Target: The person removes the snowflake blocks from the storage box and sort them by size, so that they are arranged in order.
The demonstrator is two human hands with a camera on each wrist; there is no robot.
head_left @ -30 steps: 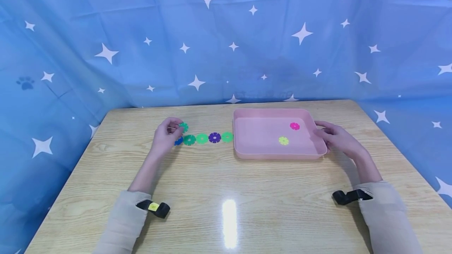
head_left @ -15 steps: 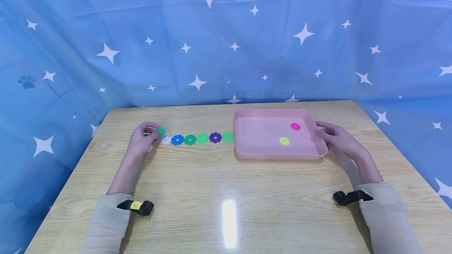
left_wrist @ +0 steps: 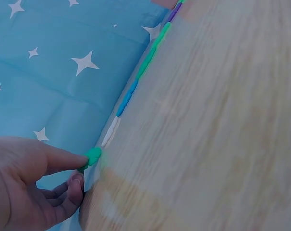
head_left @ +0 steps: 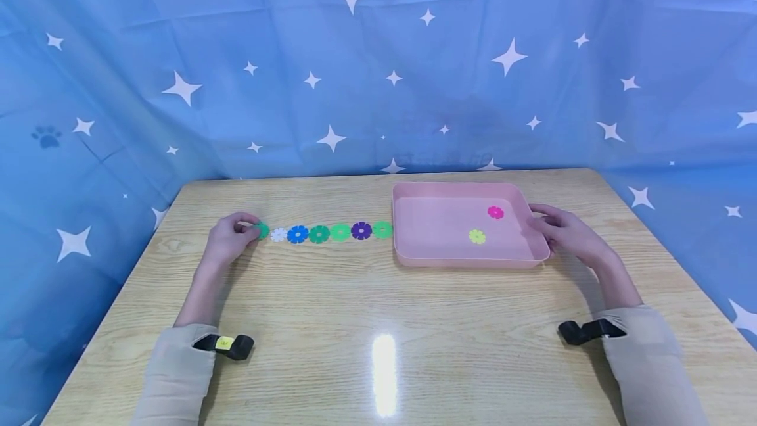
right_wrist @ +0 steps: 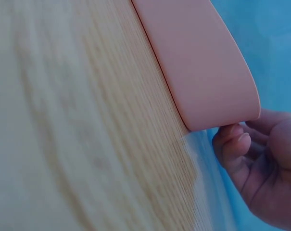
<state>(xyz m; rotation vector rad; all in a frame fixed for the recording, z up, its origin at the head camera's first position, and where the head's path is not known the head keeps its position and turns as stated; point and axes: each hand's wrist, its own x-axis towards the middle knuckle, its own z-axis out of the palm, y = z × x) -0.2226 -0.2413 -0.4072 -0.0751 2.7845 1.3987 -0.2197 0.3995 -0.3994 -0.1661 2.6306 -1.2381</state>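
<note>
In the head view, my left hand (head_left: pixel 229 238) pinches a green flower-shaped disc (head_left: pixel 263 230) at the left end of a row of discs. Beside it lie a white disc (head_left: pixel 278 235), a blue disc (head_left: pixel 298 234), a dark green disc (head_left: pixel 319 235), a light green disc (head_left: pixel 340 232), a purple disc (head_left: pixel 361 231) and another light green disc (head_left: pixel 382 229). In the left wrist view, thumb and finger hold the green disc (left_wrist: pixel 93 156) low by the tabletop. My right hand (head_left: pixel 570 235) grips the right side of a pink tray (head_left: pixel 467 262); the curled fingers (right_wrist: pixel 236 147) touch its wall.
Inside the tray lie a hot pink disc (head_left: pixel 495 213) and a yellow disc (head_left: pixel 477 236). The wooden table (head_left: pixel 331 321) backs onto a blue star-patterned curtain (head_left: pixel 378 64). The row's right end meets the tray's left wall.
My left hand has carried the green disc leftward, past the blue and white discs, then lowered it beside the white one. The right hand and tray have stayed in place.
</note>
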